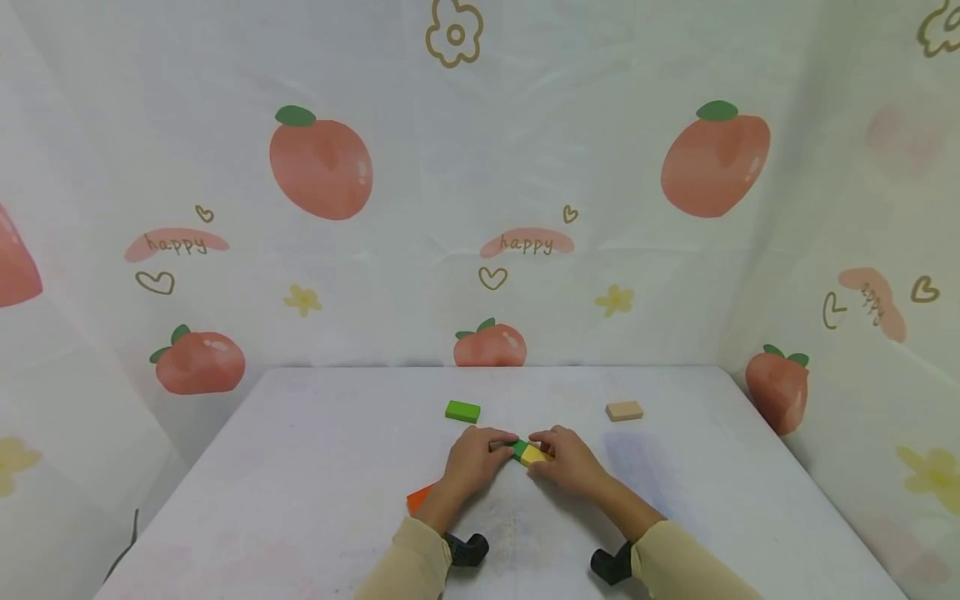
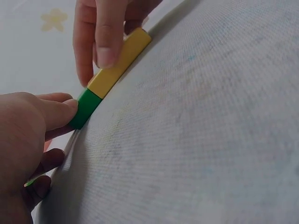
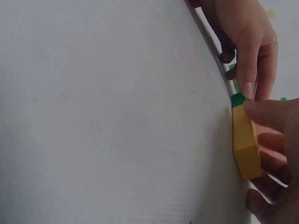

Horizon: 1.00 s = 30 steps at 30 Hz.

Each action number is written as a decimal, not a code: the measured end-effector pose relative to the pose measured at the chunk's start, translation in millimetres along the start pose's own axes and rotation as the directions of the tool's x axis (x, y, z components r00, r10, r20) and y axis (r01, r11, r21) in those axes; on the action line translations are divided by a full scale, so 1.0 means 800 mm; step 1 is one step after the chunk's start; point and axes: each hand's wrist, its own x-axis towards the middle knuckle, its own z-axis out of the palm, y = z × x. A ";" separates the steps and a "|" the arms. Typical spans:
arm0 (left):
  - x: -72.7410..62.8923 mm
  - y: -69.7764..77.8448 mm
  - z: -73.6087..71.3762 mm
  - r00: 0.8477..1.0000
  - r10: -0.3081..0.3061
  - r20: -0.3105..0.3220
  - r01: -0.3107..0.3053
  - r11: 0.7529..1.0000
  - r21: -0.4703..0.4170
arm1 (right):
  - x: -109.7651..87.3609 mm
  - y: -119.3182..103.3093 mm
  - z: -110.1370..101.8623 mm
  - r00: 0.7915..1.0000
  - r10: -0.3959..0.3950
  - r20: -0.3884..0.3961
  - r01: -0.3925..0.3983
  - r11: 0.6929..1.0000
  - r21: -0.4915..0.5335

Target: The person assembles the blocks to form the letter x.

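Note:
Near the middle of the table a dark green block (image 1: 519, 451) and a yellow block (image 1: 532, 456) lie end to end in a slanting line. With thumb and fingers my left hand (image 1: 472, 458) pinches the dark green block (image 2: 86, 108), partly covering it. On the other side my right hand (image 1: 572, 463) has thumb and fingers on opposite sides of the yellow block (image 3: 244, 133). The ends of both blocks meet in the left wrist view, and the fingertips of the two hands are close together at the join.
A light green block (image 1: 462, 412) lies behind my left hand, and a tan block (image 1: 624, 411) lies farther back on the right. An orange-red block (image 1: 419, 499) is partly hidden under my left forearm. The white table (image 1: 337, 467) meets a printed curtain (image 1: 405, 275) behind.

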 end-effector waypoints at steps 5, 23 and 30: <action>-0.002 0.000 0.000 1.000 -0.004 0.002 0.004 1.000 0.011 | -0.002 0.010 -0.002 0.990 -0.130 -0.052 0.133 0.989 0.066; -0.004 -0.002 -0.016 0.998 -0.060 0.010 0.061 0.993 -0.104 | 0.008 0.023 -0.006 0.983 -0.179 0.033 0.175 0.980 0.091; -0.008 -0.008 -0.023 0.999 -0.049 -0.013 0.047 0.992 -0.116 | 0.010 0.025 -0.005 0.978 -0.206 0.043 0.202 0.976 0.076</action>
